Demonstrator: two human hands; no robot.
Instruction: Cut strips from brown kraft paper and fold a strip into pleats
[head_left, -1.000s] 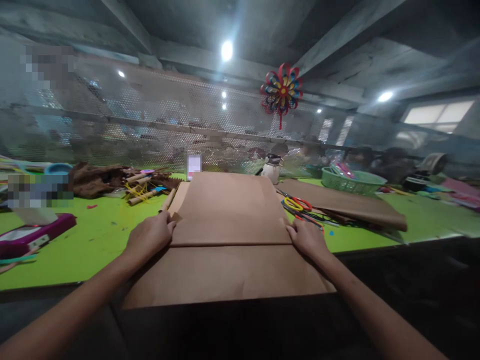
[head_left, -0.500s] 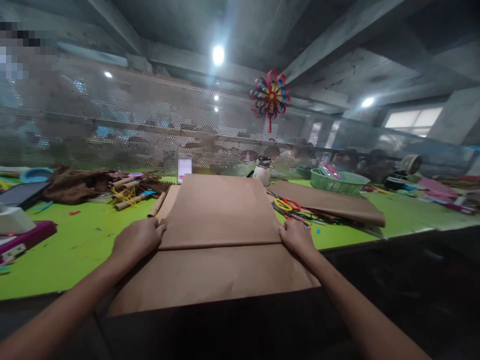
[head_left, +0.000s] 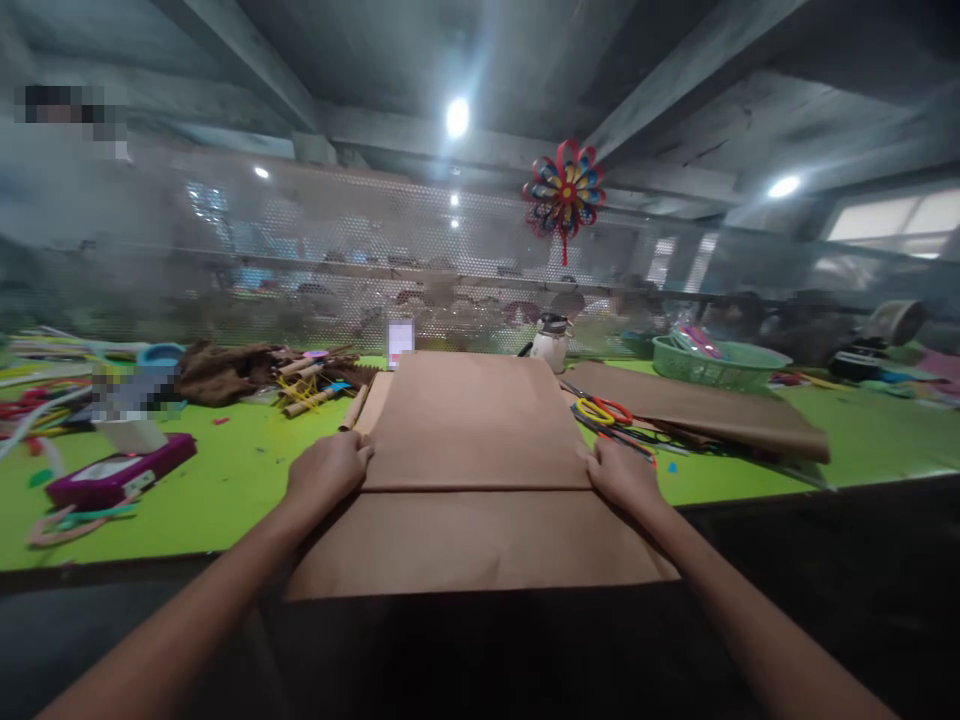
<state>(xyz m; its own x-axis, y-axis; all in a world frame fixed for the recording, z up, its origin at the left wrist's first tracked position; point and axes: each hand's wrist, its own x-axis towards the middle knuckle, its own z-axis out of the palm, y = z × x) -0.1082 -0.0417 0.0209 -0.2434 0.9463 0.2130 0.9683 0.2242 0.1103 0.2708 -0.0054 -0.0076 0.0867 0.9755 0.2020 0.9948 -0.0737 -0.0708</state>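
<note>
A large sheet of brown kraft paper [head_left: 472,430] lies folded on the green table [head_left: 225,480], its upper layer ending in a straight edge across the middle. My left hand [head_left: 328,468] pinches the left end of that folded edge, fingers closed on the paper. At the right end of the same edge, my right hand [head_left: 619,474] grips the paper, fingers curled. The lower layer of paper hangs over the table's near edge.
Scissors with yellow and red handles [head_left: 606,410] and another brown sheet [head_left: 705,405] lie right of the paper. A green basket [head_left: 709,362] stands behind them. Paper rolls and brown scraps [head_left: 300,380] sit at the left, a magenta box [head_left: 124,472] farther left, a white pot [head_left: 552,345] behind.
The camera view shifted slightly; both hands stay at the ends of the folded edge. The paper has not visibly moved.
</note>
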